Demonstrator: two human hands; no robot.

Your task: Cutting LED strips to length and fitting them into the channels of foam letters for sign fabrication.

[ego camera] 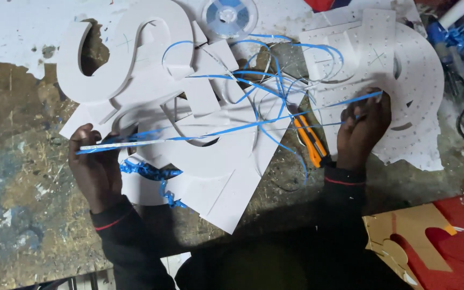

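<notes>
Both hands, left hand and right hand, close their grip on a taut blue strip over white foam letters.

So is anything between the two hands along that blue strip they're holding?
Nothing visible blocks it. The blue strip runs taut from the left hand to the right hand, passing above the white cut-out pieces. The orange utility knife lies just below it, near the right hand.

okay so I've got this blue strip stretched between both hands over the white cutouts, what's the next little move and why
Probably lower the blue strip onto the perforated white panel. Your left hand and right hand hold it taut above the white cutouts, its right end already over that panel.
</notes>
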